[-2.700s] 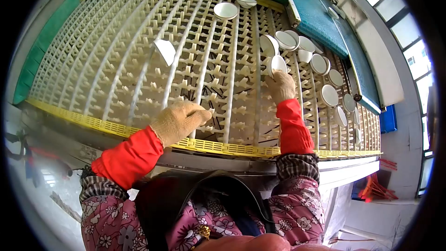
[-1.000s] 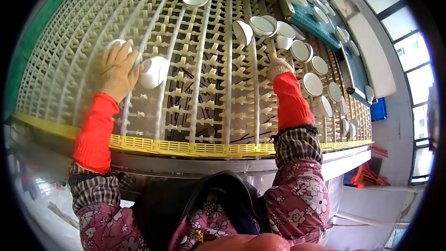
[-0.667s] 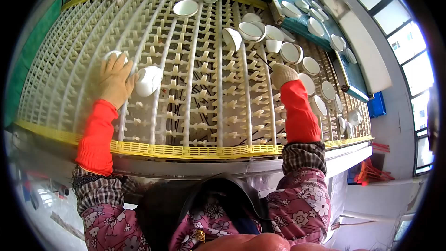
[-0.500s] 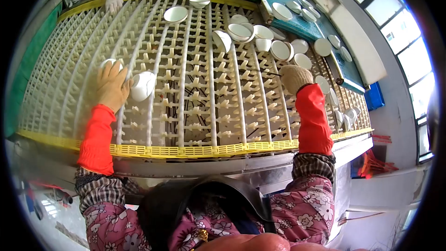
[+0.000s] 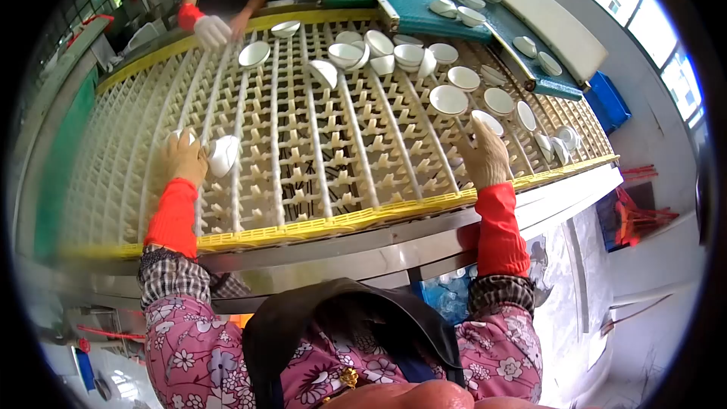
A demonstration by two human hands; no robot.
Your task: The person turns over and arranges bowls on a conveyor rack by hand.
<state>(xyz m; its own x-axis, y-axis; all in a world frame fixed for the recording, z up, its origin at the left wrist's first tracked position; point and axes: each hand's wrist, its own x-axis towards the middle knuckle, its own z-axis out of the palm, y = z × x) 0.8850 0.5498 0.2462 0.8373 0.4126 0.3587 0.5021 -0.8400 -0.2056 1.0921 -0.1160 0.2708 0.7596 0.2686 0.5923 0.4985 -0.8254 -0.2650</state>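
1. Head view, left hand: the person's left hand, in a beige knit glove below a red sleeve cover, reaches over a white rounded bowl. The fingers are bent across this bowl and hide most of it, so whether they grip it or only rest on it cannot be told.

2. Head view, beside the left hand: a second, glossy white bowl, tipped on its side, lies just to the right of the thumb; whether they touch is unclear.

3. Head view, right hand: the person's right hand, in a matching beige glove, has its fingers at the near left rim of a white, dark-rimmed round bowl. The bowl lies just beyond the fingertips, partly covered by them; a firm hold cannot be made out.

4. Head view, around the right hand: a wide white bowl sits beyond the hand to the left, another sits straight beyond, and a tilted oval-looking one lies to the right.

5. Head view, beneath and behind: both hands are above a bed of cream plastic prongs with a yellow slatted edge. Across it, a co-worker's white-gloved hand is at the far side.
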